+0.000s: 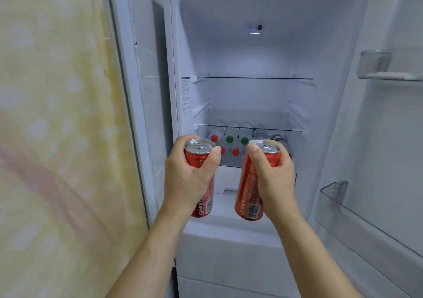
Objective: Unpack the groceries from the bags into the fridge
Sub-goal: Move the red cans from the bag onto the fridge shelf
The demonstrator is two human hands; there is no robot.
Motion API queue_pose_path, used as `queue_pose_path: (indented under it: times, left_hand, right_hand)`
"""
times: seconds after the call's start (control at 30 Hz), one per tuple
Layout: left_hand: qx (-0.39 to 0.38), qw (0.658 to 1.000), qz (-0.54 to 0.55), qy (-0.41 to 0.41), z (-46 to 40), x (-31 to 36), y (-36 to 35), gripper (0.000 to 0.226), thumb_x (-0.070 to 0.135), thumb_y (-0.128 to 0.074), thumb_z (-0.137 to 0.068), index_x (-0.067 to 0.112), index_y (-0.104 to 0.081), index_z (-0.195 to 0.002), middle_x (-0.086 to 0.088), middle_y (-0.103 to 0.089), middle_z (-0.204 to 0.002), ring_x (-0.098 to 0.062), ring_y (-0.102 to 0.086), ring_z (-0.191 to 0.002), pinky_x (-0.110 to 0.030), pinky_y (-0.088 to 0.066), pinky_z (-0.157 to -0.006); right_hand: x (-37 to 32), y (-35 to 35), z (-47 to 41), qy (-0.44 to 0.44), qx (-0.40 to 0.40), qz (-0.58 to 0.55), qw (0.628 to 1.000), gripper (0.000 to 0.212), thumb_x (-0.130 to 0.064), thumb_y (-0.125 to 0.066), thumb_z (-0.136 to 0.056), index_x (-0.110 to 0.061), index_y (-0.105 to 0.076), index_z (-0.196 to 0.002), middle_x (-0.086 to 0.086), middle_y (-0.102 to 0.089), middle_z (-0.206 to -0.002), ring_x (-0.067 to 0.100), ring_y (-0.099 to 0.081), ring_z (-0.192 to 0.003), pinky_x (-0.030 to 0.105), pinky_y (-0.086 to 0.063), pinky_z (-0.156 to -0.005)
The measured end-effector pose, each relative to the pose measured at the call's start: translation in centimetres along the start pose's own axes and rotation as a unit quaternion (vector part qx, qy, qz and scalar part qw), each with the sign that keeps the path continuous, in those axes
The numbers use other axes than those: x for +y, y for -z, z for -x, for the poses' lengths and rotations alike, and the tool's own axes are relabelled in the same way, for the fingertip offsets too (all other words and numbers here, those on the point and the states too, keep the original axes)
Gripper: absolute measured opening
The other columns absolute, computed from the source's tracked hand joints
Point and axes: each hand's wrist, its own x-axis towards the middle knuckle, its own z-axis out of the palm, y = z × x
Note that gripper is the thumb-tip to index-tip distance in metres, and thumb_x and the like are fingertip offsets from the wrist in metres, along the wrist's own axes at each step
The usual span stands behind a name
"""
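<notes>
The fridge (229,45) stands open in front of me, its upper shelves bare. My left hand (187,178) grips a red soda can (201,206) upright, silver top showing. My right hand (274,181) holds a second red can (249,197), tilted slightly left. Both cans hover just in front of the lowest glass shelf (290,130). Under that shelf lie several bottles (230,139) with red and green caps, caps pointing toward me.
The open fridge door on the right carries two clear door bins (343,208), one high up and one lower down. A second glass shelf (254,77) sits above. A yellowish patterned curtain (57,137) hangs along the left side.
</notes>
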Motion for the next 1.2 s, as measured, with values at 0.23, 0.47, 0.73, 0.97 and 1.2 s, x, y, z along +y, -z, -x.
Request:
queue_pose_path:
  times: [0.23,0.47,0.73,0.97,1.2]
  left_hand:
    - [-0.011,0.999,0.033,-0.029,-8.0,-3.5,-3.7,0.024,0.022,-0.076,-0.080,0.016,-0.059,-0.095,0.016,-0.063,-0.075,0.007,-0.063,-0.070,-0.005,-0.043,-0.058]
    - [0.020,0.998,0.028,-0.051,-15.1,-7.3,-9.1,0.031,0.034,-0.076,-0.081,0.017,-0.059,-0.100,0.013,-0.064,-0.083,0.002,-0.063,-0.076,-0.005,-0.044,-0.063]
    - [0.019,0.998,-0.008,-0.052,-21.3,-11.2,-14.1,0.032,0.040,-0.075,-0.080,0.025,-0.055,-0.100,0.016,-0.064,-0.078,0.008,-0.063,-0.070,-0.008,-0.046,-0.060]
    - [0.036,0.999,-0.028,-0.020,-24.9,-15.2,-17.2,0.032,0.046,-0.073,-0.081,0.027,-0.054,-0.098,0.012,-0.067,-0.078,0.004,-0.064,-0.068,-0.017,-0.052,-0.061]
    - [0.033,0.999,-0.036,-0.002,-28.0,-17.4,-19.4,0.032,0.043,-0.072,-0.083,0.025,-0.051,-0.099,0.011,-0.065,-0.079,0.008,-0.061,-0.070,-0.005,-0.044,-0.056]
  right_hand:
    - [2.7,-2.9,-8.3,-0.013,0.012,0.004,1.000,0.027,-0.044,-0.074,-0.078,-0.027,-0.061,-0.095,0.011,-0.071,-0.091,0.026,-0.071,-0.077,0.041,-0.059,-0.066]
    - [5.9,-4.8,-17.3,-0.020,0.007,0.040,0.999,0.024,-0.053,-0.073,-0.075,-0.038,-0.060,-0.088,-0.004,-0.068,-0.086,0.023,-0.069,-0.085,0.051,-0.058,-0.077]
    - [8.5,-6.4,-25.7,-0.026,-0.072,0.038,0.996,0.032,-0.040,-0.068,-0.086,-0.023,-0.055,-0.111,-0.005,-0.066,-0.089,0.002,-0.067,-0.069,0.015,-0.048,-0.053]
    - [10.8,-7.6,-30.5,-0.037,-0.090,0.043,0.994,0.045,-0.049,-0.065,-0.086,-0.022,-0.048,-0.118,0.002,-0.063,-0.102,0.004,-0.068,-0.070,0.020,-0.052,-0.055]
    - [13.0,-8.0,-34.2,-0.031,-0.097,0.085,0.991,0.048,-0.056,-0.063,-0.083,-0.027,-0.047,-0.118,-0.002,-0.063,-0.104,0.015,-0.064,-0.095,0.035,-0.054,-0.078]
